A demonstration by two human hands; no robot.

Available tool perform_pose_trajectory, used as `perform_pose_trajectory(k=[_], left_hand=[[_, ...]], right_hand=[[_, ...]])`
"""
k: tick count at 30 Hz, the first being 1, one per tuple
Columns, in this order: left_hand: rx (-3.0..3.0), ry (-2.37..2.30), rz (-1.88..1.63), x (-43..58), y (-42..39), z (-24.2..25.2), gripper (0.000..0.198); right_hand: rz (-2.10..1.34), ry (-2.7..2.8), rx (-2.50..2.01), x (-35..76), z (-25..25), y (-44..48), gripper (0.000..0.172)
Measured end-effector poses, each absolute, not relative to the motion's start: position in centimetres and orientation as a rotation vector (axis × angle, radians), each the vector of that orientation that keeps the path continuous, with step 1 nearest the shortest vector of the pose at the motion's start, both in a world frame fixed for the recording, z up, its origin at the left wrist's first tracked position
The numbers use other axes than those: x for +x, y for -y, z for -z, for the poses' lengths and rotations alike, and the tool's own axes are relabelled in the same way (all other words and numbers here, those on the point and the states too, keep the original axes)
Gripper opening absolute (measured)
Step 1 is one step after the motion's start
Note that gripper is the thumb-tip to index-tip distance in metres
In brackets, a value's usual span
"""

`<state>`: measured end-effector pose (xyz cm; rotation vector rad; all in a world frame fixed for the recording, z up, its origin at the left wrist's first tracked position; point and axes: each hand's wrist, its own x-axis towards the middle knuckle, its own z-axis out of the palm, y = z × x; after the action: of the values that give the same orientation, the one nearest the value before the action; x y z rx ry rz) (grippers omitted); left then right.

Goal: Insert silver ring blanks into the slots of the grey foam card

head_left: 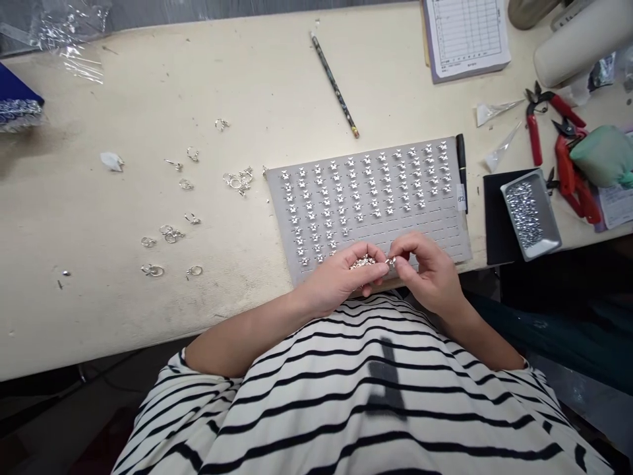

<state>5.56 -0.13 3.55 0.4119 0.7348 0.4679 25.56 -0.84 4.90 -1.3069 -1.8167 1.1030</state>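
Note:
Over the front edge of a grey slotted board [410, 231], my left hand [346, 274] cups a cluster of small silver rings [362, 262], its thumb and index finger closed at one small silver ring [390, 262]. My right hand [428, 270] pinches the other side of that same ring. Rows of silver rings with flower-like tops [352, 178] stand in the board's slots. Bare slots show at its lower right. Both hands are close together, with fingertips almost touching.
Loose rings [171, 233] lie on the cream table [198, 79] at left. A pencil [333, 86] lies behind the board. To the right are a black pen [461, 171], a grey tray of small metal pieces [529, 214], red-handled pliers [568, 175] and a paper pad [467, 36].

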Motion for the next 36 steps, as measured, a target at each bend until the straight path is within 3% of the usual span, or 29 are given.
perform_pose_trajectory(k=[7, 15, 20, 29, 36], left_hand=[[0.381, -0.780, -0.488, 5.2, -0.1, -4.1, 0.026], [0.377, -0.847, -0.616, 2.8, -2.1, -6.0, 0.024], [0.436, -0.831, -0.658, 1.5, -4.1, -5.9, 0.019], [0.276, -0.854, -0.730, 1.1, -3.6, -4.5, 0.024], [0.228, -0.840, -0.722, 1.2, -3.3, -4.7, 0.027]], right_hand=[[-1.186, 1.518, -1.444, 25.9, -3.9, 0.8, 0.007], [-0.682, 1.776, -1.724, 26.7, -1.1, -1.3, 0.021], [-0.443, 2.053, -1.673, 26.0, -0.2, -1.4, 0.009], [-0.587, 2.059, -1.616, 26.0, -1.3, -1.3, 0.017], [-0.577, 1.981, -1.640, 25.6, -1.9, -1.0, 0.011]])
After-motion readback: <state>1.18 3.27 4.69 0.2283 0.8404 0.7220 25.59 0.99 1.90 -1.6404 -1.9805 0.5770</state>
